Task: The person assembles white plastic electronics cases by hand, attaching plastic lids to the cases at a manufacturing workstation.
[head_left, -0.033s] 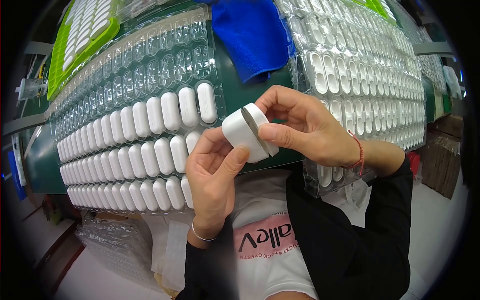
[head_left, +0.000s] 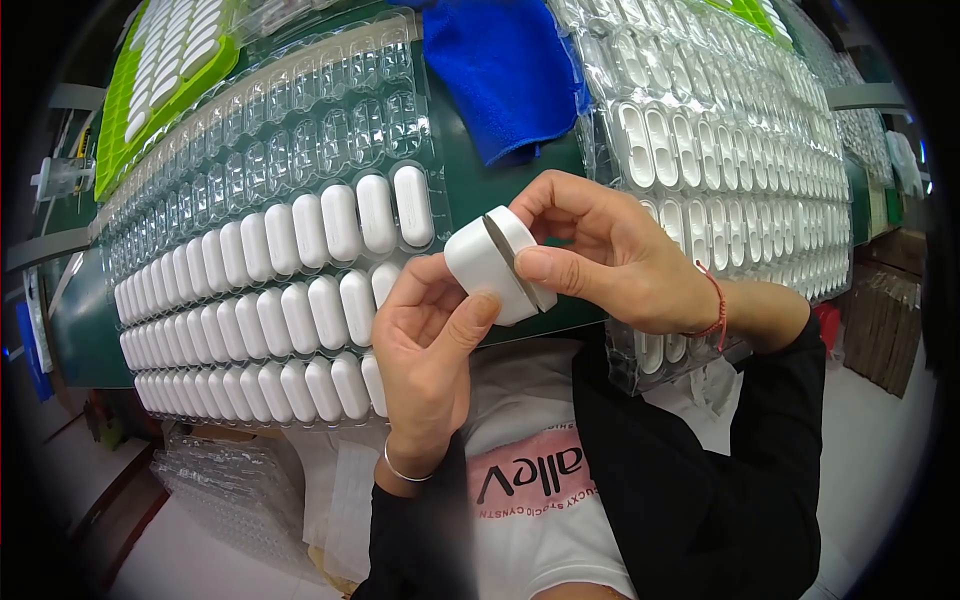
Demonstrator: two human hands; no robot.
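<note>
A white earbud charging case [head_left: 478, 270] is held tilted above the table's front edge. My left hand [head_left: 425, 355] is closed on its larger body, thumb on the near side and fingers behind. With thumb and forefinger, my right hand [head_left: 625, 265] grips the case's lid [head_left: 517, 228], the smaller white part. A narrow dark gap runs between lid and body, widest around its middle. Whether a hinge joins them on the far side is hidden. Close by on the left lie white rounded case pieces [head_left: 341, 222], set in rows in a clear plastic tray [head_left: 330, 135].
On the right, stacked clear trays [head_left: 590, 130] hold white hollow lid-shaped pieces [head_left: 657, 145]. A blue cloth [head_left: 505, 75] lies on the green tabletop [head_left: 465, 190] between the trays. Far left stands a green tray [head_left: 112, 150] of white pieces. Empty blister trays [head_left: 235, 490] lean below the table.
</note>
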